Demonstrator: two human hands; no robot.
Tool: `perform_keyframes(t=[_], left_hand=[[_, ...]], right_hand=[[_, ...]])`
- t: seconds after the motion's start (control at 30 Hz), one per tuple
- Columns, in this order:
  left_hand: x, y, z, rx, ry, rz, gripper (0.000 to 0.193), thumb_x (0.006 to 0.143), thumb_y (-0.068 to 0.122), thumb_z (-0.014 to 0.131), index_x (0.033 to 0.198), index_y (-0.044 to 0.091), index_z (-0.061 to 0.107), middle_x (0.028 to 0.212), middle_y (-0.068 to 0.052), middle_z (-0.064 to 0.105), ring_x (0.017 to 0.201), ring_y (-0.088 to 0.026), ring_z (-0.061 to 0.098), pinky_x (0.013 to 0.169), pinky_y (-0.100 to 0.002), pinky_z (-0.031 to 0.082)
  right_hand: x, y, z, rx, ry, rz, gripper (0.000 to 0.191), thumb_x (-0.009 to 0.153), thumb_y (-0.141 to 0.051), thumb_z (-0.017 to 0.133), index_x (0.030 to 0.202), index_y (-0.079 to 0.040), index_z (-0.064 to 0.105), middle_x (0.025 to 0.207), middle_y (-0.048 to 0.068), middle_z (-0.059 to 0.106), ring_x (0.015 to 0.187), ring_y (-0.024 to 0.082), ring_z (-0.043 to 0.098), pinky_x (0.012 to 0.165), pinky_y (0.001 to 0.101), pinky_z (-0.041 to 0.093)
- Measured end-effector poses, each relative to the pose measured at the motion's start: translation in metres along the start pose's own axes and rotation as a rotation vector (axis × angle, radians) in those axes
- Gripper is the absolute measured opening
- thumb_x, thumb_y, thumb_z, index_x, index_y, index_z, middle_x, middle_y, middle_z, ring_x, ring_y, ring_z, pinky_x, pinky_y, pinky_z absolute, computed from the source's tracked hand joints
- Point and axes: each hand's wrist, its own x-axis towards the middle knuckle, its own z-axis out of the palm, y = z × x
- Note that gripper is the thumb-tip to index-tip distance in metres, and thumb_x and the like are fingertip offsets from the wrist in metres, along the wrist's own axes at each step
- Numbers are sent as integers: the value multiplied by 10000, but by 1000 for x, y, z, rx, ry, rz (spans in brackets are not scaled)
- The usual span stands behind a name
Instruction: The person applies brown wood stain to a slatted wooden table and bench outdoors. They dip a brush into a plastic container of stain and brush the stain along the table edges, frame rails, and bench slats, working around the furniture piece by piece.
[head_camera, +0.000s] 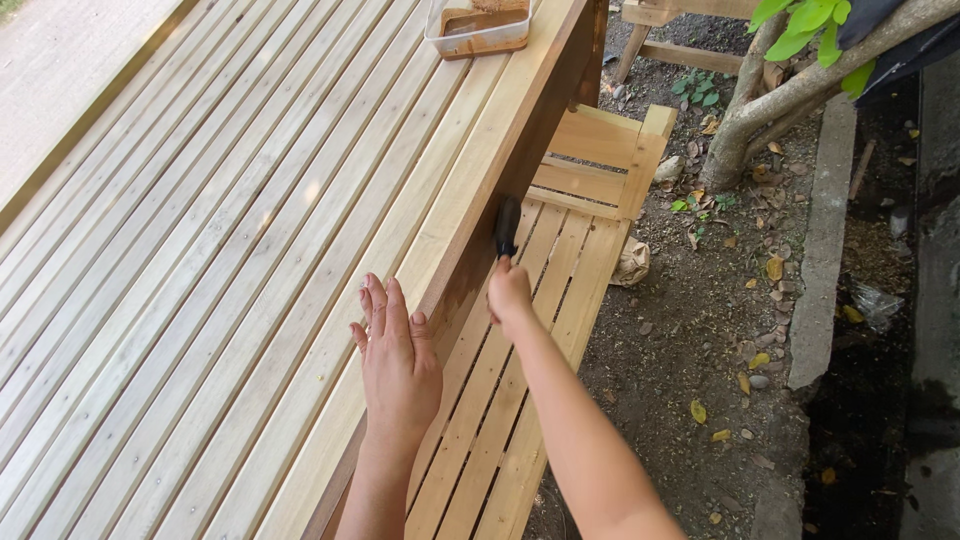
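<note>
- The right hand (509, 292) is closed around the lower end of a dark paintbrush (507, 228), fingers curled out of sight on the far side
- The brush rises out of the top of the fist, so nearly all of it lies beyond the grip, away from the person
- Its long axis runs close to upright in the view, tipped slightly to the left at the top, with the dark head pointing away from the wrist
- The head sits against the side edge (500, 190) of the slatted wooden frame (200, 250), on the stained brown strip of that edge
- The left hand (397, 360) holds nothing; it lies flat and open, palm down, on the outer slat of the frame, fingertips pointing away, just beside the edge the brush touches
- A lower slatted panel (530, 330) lies beneath the right forearm
- A clear plastic tub (478, 28) holding brown liquid stands on the frame's far end, well apart from both hands
- Bare soil with dry leaves (700, 330) and a tree trunk (790, 90) lie to the right
</note>
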Motion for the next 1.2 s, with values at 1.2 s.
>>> perform_keyframes(t=[1.2], left_hand=[[15, 13, 25, -9, -1, 24, 555, 1069, 244, 356, 1543, -44, 335, 1658, -260, 216, 1563, -381, 143, 1225, -558, 87]], right_hand=[[-26, 51, -8, -297, 17, 59, 526, 1086, -393, 347, 750, -17, 498, 532, 60, 508, 360, 201, 464, 367, 384, 397]])
